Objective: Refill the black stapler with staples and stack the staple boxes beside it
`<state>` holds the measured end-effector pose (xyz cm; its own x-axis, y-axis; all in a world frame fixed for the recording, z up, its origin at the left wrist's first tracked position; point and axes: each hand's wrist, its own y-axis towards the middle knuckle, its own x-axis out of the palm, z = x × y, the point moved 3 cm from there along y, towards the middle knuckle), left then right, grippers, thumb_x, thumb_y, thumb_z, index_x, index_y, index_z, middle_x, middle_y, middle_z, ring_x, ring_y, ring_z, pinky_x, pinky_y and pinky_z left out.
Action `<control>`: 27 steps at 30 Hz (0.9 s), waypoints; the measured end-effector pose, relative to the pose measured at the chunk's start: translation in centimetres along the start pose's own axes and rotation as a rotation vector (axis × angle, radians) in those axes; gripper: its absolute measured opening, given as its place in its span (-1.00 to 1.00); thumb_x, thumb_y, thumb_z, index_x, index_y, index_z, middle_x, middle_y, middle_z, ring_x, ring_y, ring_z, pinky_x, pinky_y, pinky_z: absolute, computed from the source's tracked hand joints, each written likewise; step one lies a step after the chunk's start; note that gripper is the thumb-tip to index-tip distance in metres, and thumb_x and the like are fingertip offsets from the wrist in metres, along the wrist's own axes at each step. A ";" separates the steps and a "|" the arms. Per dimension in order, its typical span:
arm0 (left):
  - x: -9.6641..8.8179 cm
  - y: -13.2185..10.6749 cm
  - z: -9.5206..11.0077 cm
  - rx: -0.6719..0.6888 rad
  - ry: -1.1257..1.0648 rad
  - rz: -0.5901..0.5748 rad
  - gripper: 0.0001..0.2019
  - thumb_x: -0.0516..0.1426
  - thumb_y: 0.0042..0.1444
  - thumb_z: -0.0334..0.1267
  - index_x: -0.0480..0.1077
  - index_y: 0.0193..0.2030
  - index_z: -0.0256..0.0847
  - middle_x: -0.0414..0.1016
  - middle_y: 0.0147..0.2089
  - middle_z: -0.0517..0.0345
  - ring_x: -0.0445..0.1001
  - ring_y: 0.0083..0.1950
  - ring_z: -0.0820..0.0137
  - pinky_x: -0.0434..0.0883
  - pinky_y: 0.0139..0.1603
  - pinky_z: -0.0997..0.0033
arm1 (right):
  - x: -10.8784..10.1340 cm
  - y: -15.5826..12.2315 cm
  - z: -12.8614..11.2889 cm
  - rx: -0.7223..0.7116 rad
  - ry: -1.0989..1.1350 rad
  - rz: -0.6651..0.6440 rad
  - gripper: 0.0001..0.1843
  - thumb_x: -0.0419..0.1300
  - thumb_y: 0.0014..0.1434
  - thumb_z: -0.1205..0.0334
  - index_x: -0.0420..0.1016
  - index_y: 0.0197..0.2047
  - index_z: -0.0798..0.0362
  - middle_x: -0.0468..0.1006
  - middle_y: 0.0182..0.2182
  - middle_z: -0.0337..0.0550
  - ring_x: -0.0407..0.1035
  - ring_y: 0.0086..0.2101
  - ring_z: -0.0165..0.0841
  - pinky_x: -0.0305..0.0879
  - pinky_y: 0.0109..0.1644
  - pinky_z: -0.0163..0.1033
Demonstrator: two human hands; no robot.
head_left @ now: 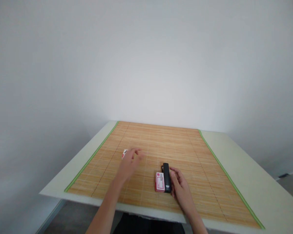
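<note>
A black stapler (166,178) lies on the bamboo mat, pointing away from me. Against its left side is a small white box with red edges and print (160,182). My right hand (182,188) rests at the stapler's right side, fingers loosely bent and thumb apart from them; the fingertips are at or touching its edge, not wrapped round it. Farther left, my left hand (130,162) is over the mat, blurred by motion, with its fingers reaching right and apart, nothing seen in them. Just behind its wrist side, a small white piece with red and black marks (124,153) is partly hidden.
The bamboo mat (166,139) has green edging and covers most of a pale table (236,152). A plain white wall (146,65) stands behind the table. The table's front edge runs close to my lap. A dark object (284,175) is low at the far right.
</note>
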<state>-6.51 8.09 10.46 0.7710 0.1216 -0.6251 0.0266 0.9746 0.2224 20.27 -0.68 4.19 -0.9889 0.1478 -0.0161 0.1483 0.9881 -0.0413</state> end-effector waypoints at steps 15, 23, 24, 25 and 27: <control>7.2 2.2 -1.9 -0.020 -0.071 -0.209 -0.64 0.09 0.28 0.06 0.59 -0.14 -0.12 0.65 -0.17 0.07 0.56 -0.14 0.24 0.38 -0.12 0.35 | 0.1 0.3 0.7 -0.027 -0.021 -0.010 -0.32 0.21 0.24 -0.27 0.44 0.25 0.00 0.49 -0.44 -0.20 0.27 -0.55 -0.38 0.17 -0.57 -0.31; 10.5 -0.7 1.7 0.015 -0.196 -0.186 -0.65 0.10 0.29 0.07 0.59 -0.10 -0.11 0.62 -0.09 0.02 0.54 -0.05 0.21 0.40 0.05 0.23 | 0.0 0.3 0.1 -0.049 -0.062 -0.003 -0.31 0.16 0.27 -0.29 0.42 0.27 0.01 0.48 -0.43 -0.20 0.37 -0.50 -0.31 0.34 -0.47 -0.24; 10.4 -1.0 1.8 0.006 -0.212 -0.163 -0.63 0.07 0.32 0.07 0.58 -0.07 -0.11 0.61 -0.05 0.01 0.53 0.00 0.20 0.39 0.10 0.21 | -0.2 0.2 0.1 -0.068 -0.085 0.007 -0.31 0.15 0.28 -0.28 0.42 0.27 0.02 0.51 -0.40 -0.17 0.42 -0.43 -0.26 0.41 -0.38 -0.19; 10.3 -1.4 1.8 -0.005 -0.228 -0.135 -0.61 0.02 0.35 0.06 0.55 0.00 -0.11 0.59 0.02 -0.01 0.52 0.07 0.20 0.37 0.17 0.19 | -0.5 0.1 0.3 -0.090 -0.121 0.026 -0.32 0.14 0.30 -0.26 0.40 0.29 0.03 0.54 -0.36 -0.14 0.46 -0.37 -0.22 0.46 -0.28 -0.14; 10.1 -2.2 1.9 -0.041 -0.252 -0.067 -0.53 -0.09 0.42 0.06 0.45 0.19 -0.14 0.50 0.20 -0.07 0.42 0.26 0.21 0.26 0.33 0.16 | -1.2 -0.4 0.7 -0.159 -0.245 0.059 -0.33 0.15 0.32 -0.20 0.34 0.34 0.01 0.60 -0.18 -0.05 0.52 -0.19 -0.14 0.48 -0.06 -0.02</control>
<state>2.42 6.80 5.04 0.9028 0.0104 -0.4300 0.0616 0.9863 0.1532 21.42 -1.32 3.50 -0.9438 0.2095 -0.2557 0.1830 0.9753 0.1236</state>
